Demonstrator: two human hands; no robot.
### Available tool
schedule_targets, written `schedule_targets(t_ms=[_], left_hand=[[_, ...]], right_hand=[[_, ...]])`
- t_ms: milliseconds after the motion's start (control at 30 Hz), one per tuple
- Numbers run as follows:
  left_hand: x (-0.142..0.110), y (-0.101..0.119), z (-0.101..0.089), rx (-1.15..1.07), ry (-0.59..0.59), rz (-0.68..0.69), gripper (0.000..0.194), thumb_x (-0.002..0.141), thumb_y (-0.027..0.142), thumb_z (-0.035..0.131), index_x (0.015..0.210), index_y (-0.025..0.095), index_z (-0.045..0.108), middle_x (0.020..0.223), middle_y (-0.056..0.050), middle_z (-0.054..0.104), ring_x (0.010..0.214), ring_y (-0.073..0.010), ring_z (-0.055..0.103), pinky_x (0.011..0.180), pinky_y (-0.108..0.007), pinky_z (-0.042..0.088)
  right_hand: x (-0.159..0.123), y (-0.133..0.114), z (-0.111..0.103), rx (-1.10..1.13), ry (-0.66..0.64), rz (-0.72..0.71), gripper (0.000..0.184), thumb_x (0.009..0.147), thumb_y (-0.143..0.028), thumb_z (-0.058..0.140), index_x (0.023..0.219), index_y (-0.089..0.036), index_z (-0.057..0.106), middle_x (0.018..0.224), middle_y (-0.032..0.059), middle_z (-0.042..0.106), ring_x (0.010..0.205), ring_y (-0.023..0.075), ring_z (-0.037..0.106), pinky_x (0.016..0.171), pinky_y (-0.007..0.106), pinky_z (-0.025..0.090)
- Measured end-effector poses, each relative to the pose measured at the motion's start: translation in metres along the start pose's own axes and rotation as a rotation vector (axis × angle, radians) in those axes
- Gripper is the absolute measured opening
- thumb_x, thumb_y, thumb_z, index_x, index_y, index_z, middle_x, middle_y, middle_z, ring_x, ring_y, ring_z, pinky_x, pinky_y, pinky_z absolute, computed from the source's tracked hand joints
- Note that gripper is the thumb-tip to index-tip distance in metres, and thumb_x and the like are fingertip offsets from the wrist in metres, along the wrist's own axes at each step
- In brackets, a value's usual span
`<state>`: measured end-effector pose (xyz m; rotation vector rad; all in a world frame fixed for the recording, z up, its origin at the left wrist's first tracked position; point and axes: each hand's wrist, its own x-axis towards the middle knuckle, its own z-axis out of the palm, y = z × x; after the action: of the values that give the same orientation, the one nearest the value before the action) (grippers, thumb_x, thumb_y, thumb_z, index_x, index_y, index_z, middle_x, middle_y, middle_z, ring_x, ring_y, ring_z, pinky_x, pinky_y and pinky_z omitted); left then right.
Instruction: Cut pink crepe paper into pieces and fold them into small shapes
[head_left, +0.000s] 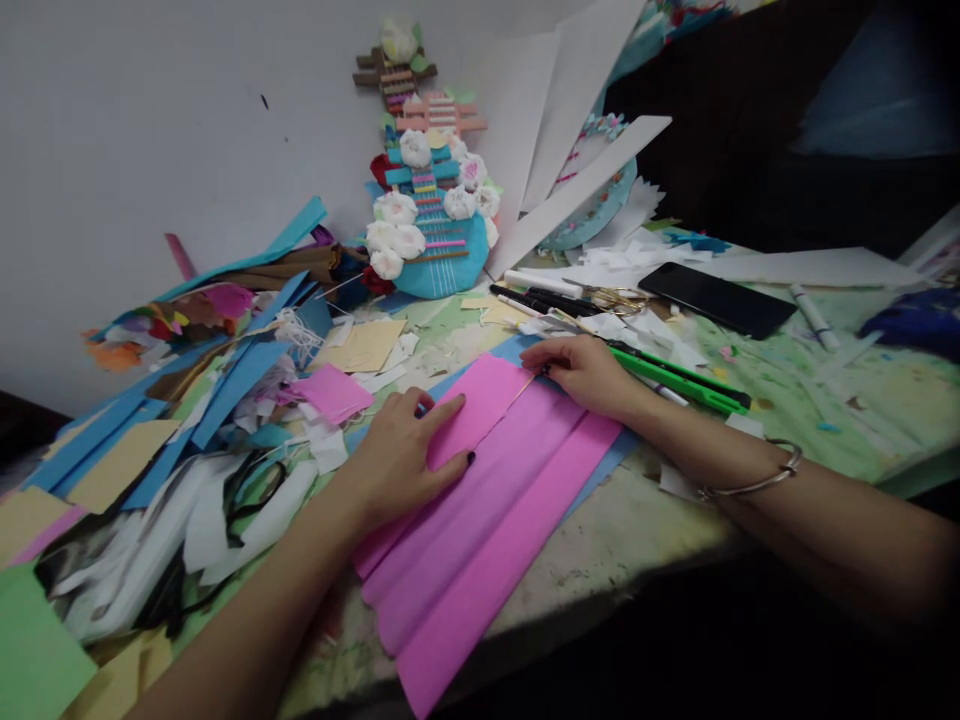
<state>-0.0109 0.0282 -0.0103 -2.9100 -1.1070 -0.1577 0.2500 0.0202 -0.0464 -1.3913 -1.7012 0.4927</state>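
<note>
A sheet of pink crepe paper [480,540] with lengthwise folds lies over the table's front edge, its near end hanging down. My left hand [409,450] rests on the paper's left part, thumb and fingers apart. At the far end, my right hand [574,370] is closed in a pinch on a thin brown stick [521,392], which lies along a crease in the paper. Part of the stick is hidden under the fingers. Blue paper [600,478] shows beneath the pink sheet. Just beyond my right wrist is a green cutter [682,380].
Paper scraps and strips [150,540] crowd the left side. A blue guitar-shaped craft [442,265] with white paper flowers leans against the wall. Pens [544,300], gold-handled scissors [615,298] and a black phone [716,298] lie at the back right.
</note>
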Motion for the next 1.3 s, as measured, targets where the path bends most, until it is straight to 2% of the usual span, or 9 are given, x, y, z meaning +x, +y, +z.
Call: schedule_targets(t_ms=[233,367,567,700,933,1033,1100,1167,1300], left_hand=[[-0.001,-0.004,0.0,0.037,-0.052,0.037,0.057,0.085,0.048,0.046,0.137,0.025,0.042,0.113,-0.012,0.044,0.102,-0.0282,0.044,0.092,-0.045,0.039],[0.0,-0.012,-0.002,-0.014,-0.099,0.066,0.059,0.085,0.052,0.045,0.138,0.028,0.04,0.114,-0.011,0.043,0.101,-0.0282,0.044,0.092,-0.046,0.039],[0.004,-0.025,-0.005,-0.09,-0.147,0.112,0.062,0.084,0.06,0.045,0.139,0.032,0.038,0.114,-0.009,0.041,0.103,-0.0266,0.042,0.094,-0.045,0.038],[0.005,-0.028,-0.004,-0.131,-0.126,0.107,0.053,0.089,0.053,0.04,0.138,0.034,0.04,0.113,-0.008,0.042,0.103,-0.0245,0.043,0.095,-0.042,0.037],[0.006,-0.035,-0.001,-0.169,-0.098,0.114,0.053,0.087,0.051,0.046,0.137,0.033,0.041,0.112,-0.007,0.043,0.102,-0.0238,0.043,0.094,-0.042,0.038],[0.006,-0.037,0.0,-0.185,-0.078,0.131,0.051,0.088,0.048,0.047,0.136,0.031,0.043,0.111,-0.008,0.043,0.101,-0.0234,0.044,0.094,-0.041,0.038],[0.006,-0.037,0.0,-0.179,-0.064,0.144,0.05,0.088,0.046,0.046,0.135,0.029,0.045,0.111,-0.008,0.043,0.101,-0.0234,0.044,0.093,-0.04,0.038],[0.006,-0.036,0.0,-0.166,-0.053,0.151,0.048,0.089,0.043,0.046,0.135,0.028,0.046,0.111,-0.009,0.044,0.1,-0.0236,0.045,0.092,-0.04,0.038],[0.004,-0.032,-0.003,-0.136,-0.047,0.125,0.046,0.091,0.044,0.041,0.134,0.03,0.047,0.11,-0.009,0.045,0.098,-0.0239,0.046,0.09,-0.041,0.039]], right_hand=[[-0.003,-0.008,-0.003,-0.163,-0.048,-0.074,0.041,0.066,0.002,0.048,0.089,-0.02,0.075,0.093,0.0017,0.074,0.085,0.0202,0.067,0.079,0.032,0.05],[-0.003,-0.011,-0.002,-0.224,-0.08,-0.123,0.034,0.069,0.001,0.051,0.08,-0.02,0.075,0.096,0.0015,0.073,0.093,0.0199,0.066,0.085,0.031,0.046],[-0.003,-0.011,0.0,-0.309,-0.064,-0.143,0.033,0.072,-0.002,0.05,0.08,-0.022,0.075,0.093,0.002,0.073,0.089,0.0199,0.066,0.083,0.032,0.047],[-0.003,-0.011,0.001,-0.36,-0.062,-0.166,0.033,0.073,-0.003,0.049,0.081,-0.023,0.074,0.091,0.0018,0.073,0.088,0.0194,0.066,0.085,0.032,0.047],[-0.006,-0.016,0.006,-0.502,-0.101,-0.228,0.032,0.076,-0.001,0.045,0.083,-0.015,0.073,0.096,0.0091,0.072,0.088,0.0218,0.064,0.085,0.035,0.044],[-0.008,-0.023,0.006,-0.575,-0.154,-0.257,0.035,0.075,0.001,0.043,0.085,-0.016,0.072,0.097,0.0093,0.071,0.089,0.0214,0.063,0.085,0.035,0.043],[-0.009,-0.027,-0.002,-0.622,-0.204,-0.275,0.035,0.072,0.001,0.046,0.087,-0.018,0.071,0.098,0.0073,0.071,0.089,0.0202,0.063,0.084,0.032,0.043],[-0.013,-0.028,-0.019,-0.679,-0.228,-0.272,0.034,0.071,-0.003,0.05,0.092,-0.02,0.07,0.1,0.0064,0.071,0.091,0.0208,0.062,0.085,0.032,0.042],[-0.029,-0.012,-0.074,-0.844,-0.125,-0.164,0.031,0.076,-0.016,0.052,0.103,-0.013,0.067,0.106,0.0175,0.066,0.099,0.0335,0.055,0.086,0.047,0.038]])
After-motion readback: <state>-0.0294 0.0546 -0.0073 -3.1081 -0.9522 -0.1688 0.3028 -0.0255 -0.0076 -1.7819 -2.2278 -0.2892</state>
